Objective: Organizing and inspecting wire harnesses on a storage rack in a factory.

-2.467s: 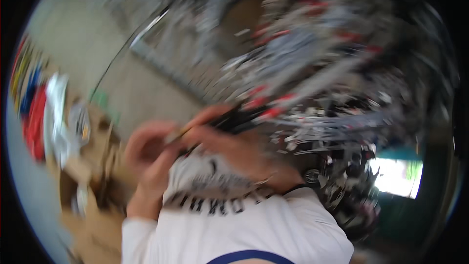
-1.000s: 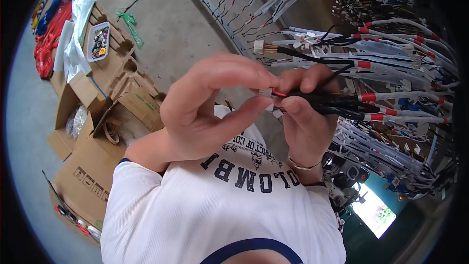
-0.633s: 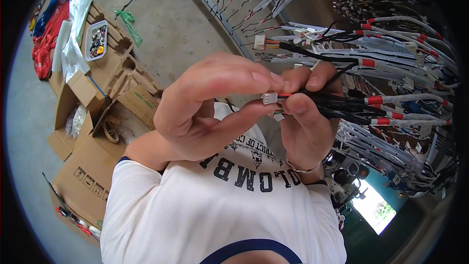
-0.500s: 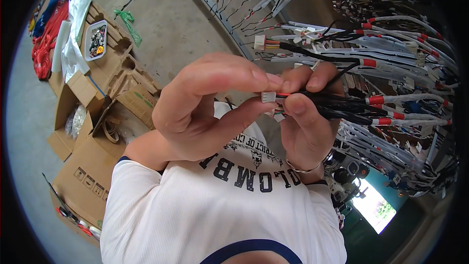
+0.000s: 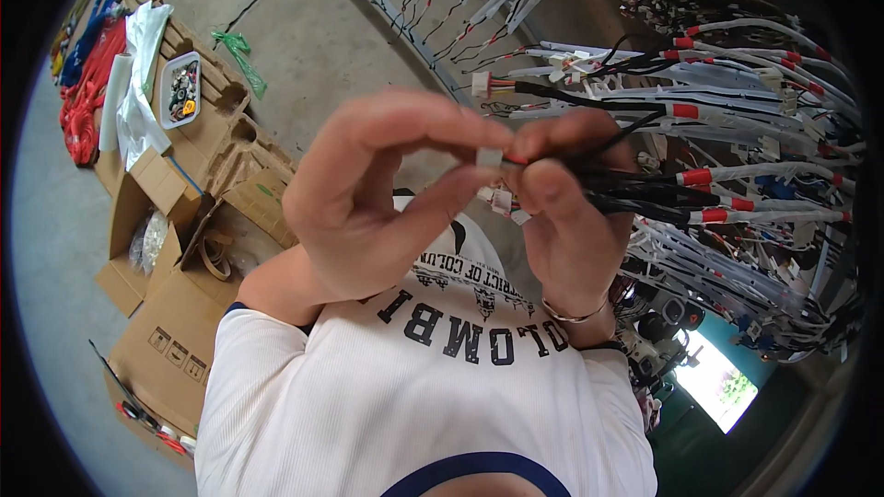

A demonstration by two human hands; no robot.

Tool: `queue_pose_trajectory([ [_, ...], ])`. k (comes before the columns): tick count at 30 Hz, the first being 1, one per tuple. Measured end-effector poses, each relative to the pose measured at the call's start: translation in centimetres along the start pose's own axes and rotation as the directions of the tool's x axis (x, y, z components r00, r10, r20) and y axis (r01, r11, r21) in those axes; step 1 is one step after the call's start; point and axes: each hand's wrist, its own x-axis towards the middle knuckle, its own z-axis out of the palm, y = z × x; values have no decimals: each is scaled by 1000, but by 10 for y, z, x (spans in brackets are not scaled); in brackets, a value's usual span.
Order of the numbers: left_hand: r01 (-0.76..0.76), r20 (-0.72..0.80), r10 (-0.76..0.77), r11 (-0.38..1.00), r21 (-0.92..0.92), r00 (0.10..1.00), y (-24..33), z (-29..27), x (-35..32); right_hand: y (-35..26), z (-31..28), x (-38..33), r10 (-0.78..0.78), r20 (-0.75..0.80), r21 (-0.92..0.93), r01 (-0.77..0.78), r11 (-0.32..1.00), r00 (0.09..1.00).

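Note:
Both hands are raised close to the camera. My left hand [image 5: 387, 193] pinches a small white plug connector [image 5: 489, 157] between thumb and fingertips. My right hand [image 5: 566, 212] grips the bundle of black wires [image 5: 645, 193] that runs into that connector, along with more small white connectors [image 5: 502, 201] just below. The wires lead right into a large wiring harness with white sleeves and red tape bands [image 5: 727, 175]. A white printed shirt [image 5: 414, 387] fills the lower middle.
The harness hangs on a metal frame [image 5: 405, 28] across the top and right. Flattened and open cardboard boxes [image 5: 175, 248] lie on the concrete floor at left, with a small tray of parts [image 5: 180, 89], white sheets [image 5: 138, 83] and red cable coils [image 5: 87, 92].
The hands have held almost still over the last second, fingers shifting slightly on the white connector. Earlier the view was blurred and swinging.

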Motion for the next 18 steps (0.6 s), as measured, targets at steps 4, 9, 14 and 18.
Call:
queue_pose_trajectory([
  [4, -38, -103, 32, 998, -55, 994, -18, -10, 16, -5, -10, -3, 66, -24, -94, -68, 993, 998],
  [9, 86, 24, -92, 975, 205, 995, -38, -14, 30, -9, -4, -2, 119, -34, 32, -118, 993, 992],
  [14, -12, 230, -90, 913, 407, 969, -7, -6, 22, -5, -2, 1, 28, -3, 87, -28, 996, 1000],
  [18, 99, 396, -188, 967, 233, 899, -18, 12, 27, -8, 2, 1, 19, -37, 68, -16, 998, 999],
])
